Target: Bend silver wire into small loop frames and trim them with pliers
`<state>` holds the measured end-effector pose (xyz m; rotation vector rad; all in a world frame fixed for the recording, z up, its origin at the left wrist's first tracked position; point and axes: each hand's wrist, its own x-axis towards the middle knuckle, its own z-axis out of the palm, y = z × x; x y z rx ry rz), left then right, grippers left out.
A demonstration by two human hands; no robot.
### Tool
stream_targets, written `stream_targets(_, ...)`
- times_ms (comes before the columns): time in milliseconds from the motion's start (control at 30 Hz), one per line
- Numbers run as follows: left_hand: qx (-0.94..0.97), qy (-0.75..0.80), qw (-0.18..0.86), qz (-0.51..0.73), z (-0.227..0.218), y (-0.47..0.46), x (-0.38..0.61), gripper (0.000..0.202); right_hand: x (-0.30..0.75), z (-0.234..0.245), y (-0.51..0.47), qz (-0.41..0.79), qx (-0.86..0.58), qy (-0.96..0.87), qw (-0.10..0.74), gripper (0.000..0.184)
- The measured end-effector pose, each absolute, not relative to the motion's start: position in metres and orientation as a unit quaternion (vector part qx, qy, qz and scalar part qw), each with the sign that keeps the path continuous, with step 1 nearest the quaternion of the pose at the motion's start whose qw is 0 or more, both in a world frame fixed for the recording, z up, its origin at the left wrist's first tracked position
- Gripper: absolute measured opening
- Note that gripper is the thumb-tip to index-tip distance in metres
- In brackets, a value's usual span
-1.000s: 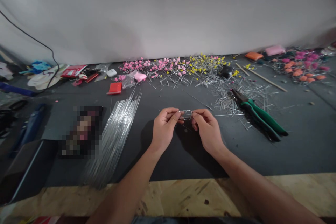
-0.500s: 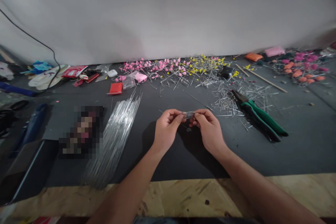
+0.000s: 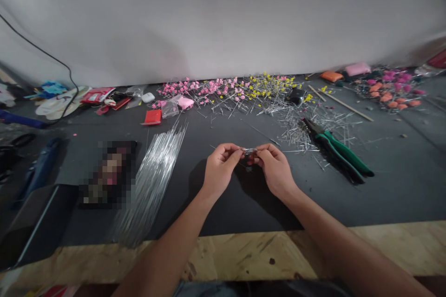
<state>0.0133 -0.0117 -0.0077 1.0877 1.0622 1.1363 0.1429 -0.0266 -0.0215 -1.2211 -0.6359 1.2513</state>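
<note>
Several thin silver wires (image 3: 249, 151) stretch between my two hands above the dark table. My left hand (image 3: 222, 167) pinches their left ends between thumb and fingers. Their right part sits in the pinch of my right hand (image 3: 273, 167), and a long wire end sticks out past it to the right. Beside my left arm lies a thick bundle of straight silver wires (image 3: 156, 171). To the right of my right hand are pliers (image 3: 339, 151) with green and black handles, their jaws resting on a heap of short wire pieces (image 3: 296, 130).
Along the wall lie wires tipped with pink pieces (image 3: 195, 89), yellow pieces (image 3: 273, 84) and orange pieces (image 3: 386, 96). A red packet (image 3: 152, 117) and a wooden stick (image 3: 350, 106) lie nearer. At the left are a blurred-out dark object (image 3: 108, 174) and a black box-like object (image 3: 38, 222).
The view has shifted slightly, so the things at the right appear a little further left. Both hands keep their pinch on the wires, with the fingers moving only slightly.
</note>
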Motion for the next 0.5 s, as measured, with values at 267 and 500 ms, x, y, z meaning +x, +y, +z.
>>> stream_targets(267,0.421,0.447,0.616,0.494,-0.0080,-0.0093,0.0120,0.016,0.1438,-0.0204,-0.0266,0.549,-0.511,-0.280,0.599,0.005)
stream_targets(500,0.338,0.414,0.690,0.489,-0.0071,-0.0059,0.0098,0.015,0.1428,-0.0214,-0.0274,0.539,-0.506,-0.297,0.605,0.011)
